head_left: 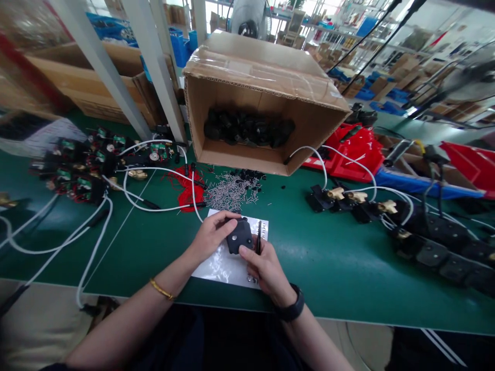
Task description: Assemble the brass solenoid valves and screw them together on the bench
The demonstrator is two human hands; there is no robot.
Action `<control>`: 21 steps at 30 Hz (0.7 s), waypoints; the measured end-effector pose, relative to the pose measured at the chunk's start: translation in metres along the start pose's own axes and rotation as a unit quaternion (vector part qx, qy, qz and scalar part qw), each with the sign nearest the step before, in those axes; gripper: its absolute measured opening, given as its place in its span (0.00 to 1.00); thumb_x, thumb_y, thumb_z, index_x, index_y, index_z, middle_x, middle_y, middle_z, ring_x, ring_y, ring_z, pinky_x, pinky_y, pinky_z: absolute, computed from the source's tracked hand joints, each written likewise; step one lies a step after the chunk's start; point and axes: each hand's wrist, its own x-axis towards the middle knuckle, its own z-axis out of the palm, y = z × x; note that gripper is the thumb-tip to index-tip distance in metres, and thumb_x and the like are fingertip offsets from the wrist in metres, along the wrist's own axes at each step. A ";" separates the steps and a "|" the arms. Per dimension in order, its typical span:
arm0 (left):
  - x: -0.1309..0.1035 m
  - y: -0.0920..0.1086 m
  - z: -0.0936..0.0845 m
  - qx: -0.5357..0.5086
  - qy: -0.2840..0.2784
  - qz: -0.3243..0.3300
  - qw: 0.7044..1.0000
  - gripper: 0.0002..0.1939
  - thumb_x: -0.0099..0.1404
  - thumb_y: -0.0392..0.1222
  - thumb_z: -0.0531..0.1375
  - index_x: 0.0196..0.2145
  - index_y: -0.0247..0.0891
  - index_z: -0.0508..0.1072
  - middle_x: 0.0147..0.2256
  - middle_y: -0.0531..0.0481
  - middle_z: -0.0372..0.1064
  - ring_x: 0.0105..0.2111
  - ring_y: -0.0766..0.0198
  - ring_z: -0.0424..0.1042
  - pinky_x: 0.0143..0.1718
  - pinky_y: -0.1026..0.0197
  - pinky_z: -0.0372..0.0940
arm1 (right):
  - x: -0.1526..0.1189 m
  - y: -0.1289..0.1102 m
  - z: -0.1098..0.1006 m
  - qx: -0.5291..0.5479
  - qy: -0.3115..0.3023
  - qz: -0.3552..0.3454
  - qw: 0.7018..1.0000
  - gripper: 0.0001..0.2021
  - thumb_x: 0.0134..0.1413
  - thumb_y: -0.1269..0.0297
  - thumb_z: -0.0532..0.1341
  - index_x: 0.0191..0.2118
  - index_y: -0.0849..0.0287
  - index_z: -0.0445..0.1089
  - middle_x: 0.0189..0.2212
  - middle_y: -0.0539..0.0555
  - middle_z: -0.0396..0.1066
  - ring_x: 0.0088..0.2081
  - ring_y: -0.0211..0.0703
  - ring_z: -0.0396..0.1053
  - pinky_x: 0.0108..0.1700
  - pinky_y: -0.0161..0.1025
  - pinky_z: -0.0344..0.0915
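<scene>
A black plastic housing (238, 237) is held between both hands above a white sheet (220, 267). My left hand (212, 234) grips its upper left side, thumb on the top face. My right hand (263, 263) pinches the lower right corner and also holds a thin black pen-like tool (259, 237) upright beside it. Small metal parts (252, 279) lie on the sheet below my right hand. Beyond the sheet is a pile of silver screws (230, 191), with red wires (191, 196) on its left.
An open cardboard box (266, 98) holding black parts stands behind the screws. Circuit-board assemblies (87, 188) with white cables are at left. Black units with brass fittings (358, 197) sit at right, before red bins (356, 154). A grey post (162, 67) rises at back left.
</scene>
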 end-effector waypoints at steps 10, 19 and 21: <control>-0.017 0.008 -0.005 -0.032 -0.015 0.050 0.998 0.30 0.62 0.56 0.52 0.57 0.38 0.53 0.48 0.40 0.65 0.47 0.55 0.66 0.47 0.55 0.61 | 0.002 0.000 -0.014 -0.311 0.020 -0.206 0.927 0.20 0.44 0.67 0.64 0.46 0.59 0.64 0.41 0.56 0.67 0.35 0.40 0.67 0.33 0.34 0.66; 0.047 0.051 -0.030 0.407 0.045 0.156 0.899 0.10 0.64 0.39 0.52 0.34 0.37 0.72 0.36 0.47 0.70 0.37 0.60 0.68 0.40 0.58 0.62 | -0.010 0.006 -0.055 -0.722 -0.102 -0.402 0.553 0.20 0.59 0.75 0.47 0.55 0.53 0.60 0.45 0.62 0.68 0.32 0.42 0.70 0.28 0.35 0.67; 0.069 0.053 -0.023 0.445 0.013 0.167 0.880 0.10 0.64 0.37 0.51 0.35 0.38 0.72 0.37 0.48 0.70 0.40 0.60 0.68 0.44 0.57 0.61 | -0.021 0.009 -0.061 -0.706 -0.118 -0.394 0.576 0.21 0.59 0.75 0.48 0.57 0.54 0.58 0.46 0.62 0.68 0.34 0.42 0.71 0.29 0.35 0.67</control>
